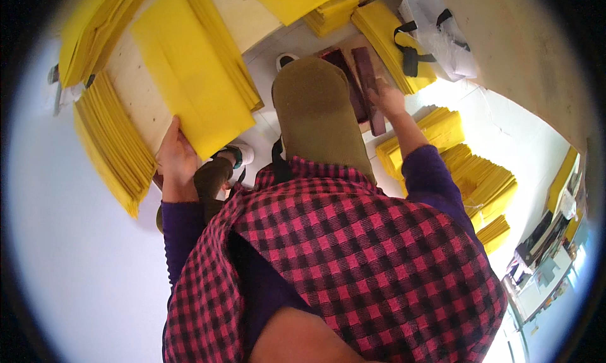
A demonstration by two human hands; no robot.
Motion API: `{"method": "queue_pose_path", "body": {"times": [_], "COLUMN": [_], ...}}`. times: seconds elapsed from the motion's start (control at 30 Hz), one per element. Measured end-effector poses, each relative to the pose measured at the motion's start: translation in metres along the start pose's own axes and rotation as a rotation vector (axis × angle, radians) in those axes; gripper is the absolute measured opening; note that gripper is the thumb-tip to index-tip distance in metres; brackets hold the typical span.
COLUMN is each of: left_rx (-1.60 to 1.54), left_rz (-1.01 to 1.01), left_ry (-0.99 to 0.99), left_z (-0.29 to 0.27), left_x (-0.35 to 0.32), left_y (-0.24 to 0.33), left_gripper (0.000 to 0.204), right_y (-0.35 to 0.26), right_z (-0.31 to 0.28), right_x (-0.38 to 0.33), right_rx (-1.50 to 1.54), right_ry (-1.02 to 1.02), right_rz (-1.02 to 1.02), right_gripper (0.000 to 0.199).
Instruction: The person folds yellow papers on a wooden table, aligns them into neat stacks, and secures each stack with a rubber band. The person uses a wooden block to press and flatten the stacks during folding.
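1. A pale wooden board (142, 91) fills the upper left, with stacks of yellow sheets along its edges.
2. A large folded yellow sheet (189, 79) lies on the board, its lower corner just above the left hand.
3. More yellow stacks (480, 186) sit on the white floor at the right.
4. A dark red wooden block (369, 88) lies ahead of the raised knee.
5. The left hand (177, 158) presses the sheet's lower edge, fingers curled on it.
6. The right hand (388, 101) touches the block; whether its fingers grip it cannot be told.
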State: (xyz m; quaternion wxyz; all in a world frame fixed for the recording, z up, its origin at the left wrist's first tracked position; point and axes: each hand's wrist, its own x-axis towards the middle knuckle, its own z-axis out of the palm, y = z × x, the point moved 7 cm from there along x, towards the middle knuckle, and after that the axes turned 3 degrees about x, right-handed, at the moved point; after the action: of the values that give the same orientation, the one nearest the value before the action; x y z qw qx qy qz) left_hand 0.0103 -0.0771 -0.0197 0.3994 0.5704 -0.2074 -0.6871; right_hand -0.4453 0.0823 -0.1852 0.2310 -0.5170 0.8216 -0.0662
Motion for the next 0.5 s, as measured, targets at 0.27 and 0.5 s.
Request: {"method": "queue_pose_path", "body": {"times": [0.27,0.5], "left_rx": [0.182,0.324], "left_rz": [0.004,0.010], "left_ry": [0.093,0.103], "left_z": [0.000,-0.005], "left_x": [-0.004,-0.011], "left_y": [0.003,0.006], "left_gripper": [0.040,0.037], "right_y": [0.004,0.000], "right_z": [0.115,0.150], "right_x": [0.064,0.091], "right_rx": [-0.036,0.042], "right_ry": [-0.261,-0.331], "right_rz": [0.105,0.198], "right_gripper": [0.027,0.027]}}
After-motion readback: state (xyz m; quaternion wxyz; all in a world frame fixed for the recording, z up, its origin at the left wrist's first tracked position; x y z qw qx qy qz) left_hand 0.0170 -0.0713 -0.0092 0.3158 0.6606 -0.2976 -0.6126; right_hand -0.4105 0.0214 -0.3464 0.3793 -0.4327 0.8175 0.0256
